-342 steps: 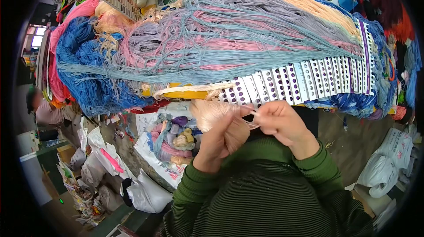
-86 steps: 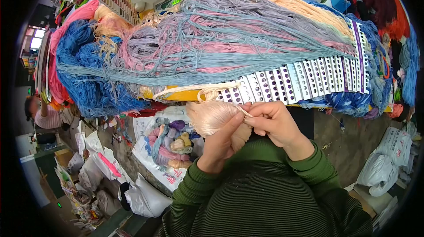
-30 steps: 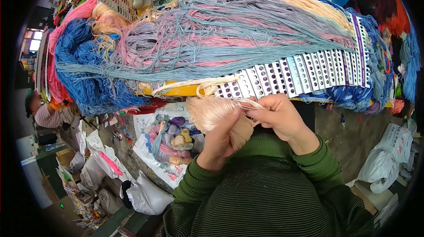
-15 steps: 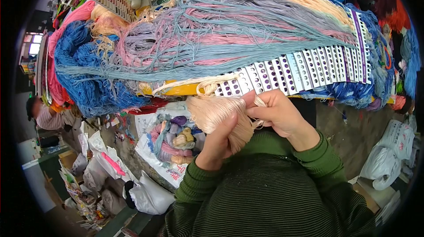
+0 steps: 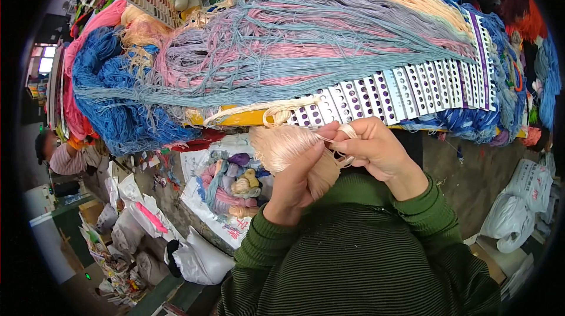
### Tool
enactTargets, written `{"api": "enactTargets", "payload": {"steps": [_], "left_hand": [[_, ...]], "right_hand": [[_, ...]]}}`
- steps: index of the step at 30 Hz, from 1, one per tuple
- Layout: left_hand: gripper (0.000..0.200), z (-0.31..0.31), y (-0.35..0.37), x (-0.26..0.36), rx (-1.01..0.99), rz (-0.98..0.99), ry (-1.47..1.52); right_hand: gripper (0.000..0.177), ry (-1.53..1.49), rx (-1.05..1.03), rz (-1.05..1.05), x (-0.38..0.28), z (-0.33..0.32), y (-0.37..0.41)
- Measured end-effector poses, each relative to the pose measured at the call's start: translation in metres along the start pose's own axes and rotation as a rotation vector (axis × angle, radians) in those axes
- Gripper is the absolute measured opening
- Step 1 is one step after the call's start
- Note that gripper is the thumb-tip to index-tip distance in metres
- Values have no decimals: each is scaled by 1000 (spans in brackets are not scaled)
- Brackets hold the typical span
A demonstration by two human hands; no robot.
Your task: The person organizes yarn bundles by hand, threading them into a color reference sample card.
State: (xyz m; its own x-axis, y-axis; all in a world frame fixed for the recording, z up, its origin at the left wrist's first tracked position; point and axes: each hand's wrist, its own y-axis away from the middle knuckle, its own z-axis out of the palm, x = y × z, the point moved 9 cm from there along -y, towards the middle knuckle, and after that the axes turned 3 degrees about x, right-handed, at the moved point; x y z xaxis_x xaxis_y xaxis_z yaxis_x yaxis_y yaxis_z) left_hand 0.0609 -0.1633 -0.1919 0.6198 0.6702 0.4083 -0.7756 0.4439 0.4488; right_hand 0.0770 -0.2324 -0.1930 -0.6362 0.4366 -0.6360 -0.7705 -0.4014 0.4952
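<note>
A pale peach skein of thread (image 5: 288,145) hangs in front of me, fanned out at its left end. My left hand (image 5: 297,183) is closed round its lower right part, the thumb pressed along the strands. Close beside it, my right hand (image 5: 376,151) pinches thread from the same skein, with a small loop wrapped at its fingers. A thin strand stretches between the two hands. Just beyond them, a cream bundle of thread (image 5: 259,107) lies along the yellow table edge (image 5: 241,119), with a looped end near the white punched cards (image 5: 347,104).
Long blue, pink and lilac threads (image 5: 294,39) cover the table, threaded to the cards at right. A blue yarn heap (image 5: 112,92) hangs at left. Below lies a white sack (image 5: 197,198) with small coloured skeins. Another person (image 5: 67,154) is at far left; plastic bags (image 5: 512,216) stand right.
My right hand has shifted slightly right, and a thin strand now shows drawn between the hands. My left hand keeps its hold on the skein.
</note>
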Motion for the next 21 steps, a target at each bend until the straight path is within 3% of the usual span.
{"api": "enactTargets", "payload": {"steps": [3,9,12,15,16,18,19,20,21], "left_hand": [[37,-2,0,-1,-2,0,6],[34,2,0,4,12,29,-34],[32,3,-1,6,-24,39,-39],[29,-14,-4,8,-45,86,43],[28,-20,0,21,-55,157,87],[22,-62,19,68,163,483,-406],[19,-91,44,102,397,716,-948],[16,-123,69,125,595,855,-1238],[14,-175,96,144,729,886,-1182]], "right_hand": [[13,188,-28,-24,-5,5,2],[11,208,30,-152,-12,1,4],[9,379,58,-468,-29,-4,9],[7,352,-8,-701,-47,-9,19],[8,-120,-88,-464,-42,-13,17],[8,-338,-61,-375,-61,-28,26],[11,-322,-51,-447,-79,-43,36],[11,-299,95,-469,-94,-71,47],[9,-80,237,-495,-116,-105,62]]}}
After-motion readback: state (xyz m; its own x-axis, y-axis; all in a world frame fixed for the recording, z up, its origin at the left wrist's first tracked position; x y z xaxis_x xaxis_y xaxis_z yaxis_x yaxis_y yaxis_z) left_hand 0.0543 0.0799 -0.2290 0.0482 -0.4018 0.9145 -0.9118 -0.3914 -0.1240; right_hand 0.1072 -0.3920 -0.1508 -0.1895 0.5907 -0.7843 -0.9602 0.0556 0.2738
